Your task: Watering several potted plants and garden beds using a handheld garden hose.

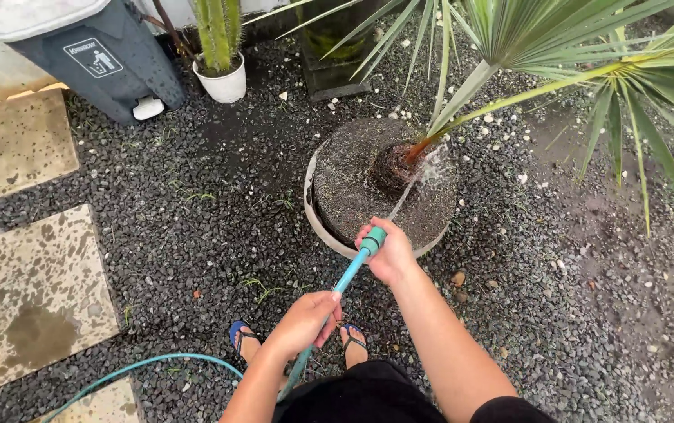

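Dark, wet gravel ground (211,204) fills the view, scattered with pale pebbles and a few thin blades of grass. Along the left edge lie square stone paving slabs (27,294), tan and blotched with damp patches. A wide, shallow round planter (323,223) sits on the gravel near the centre, filled with gritty soil. At the top, a small white pot (225,84) stands just beside a dark grey pedal bin (106,66); a dark square pot (333,74) stands to their right. A turquoise hose (145,364) curves across the gravel at lower left. Two feet in blue sandals (240,337) stand on the gravel at the bottom.
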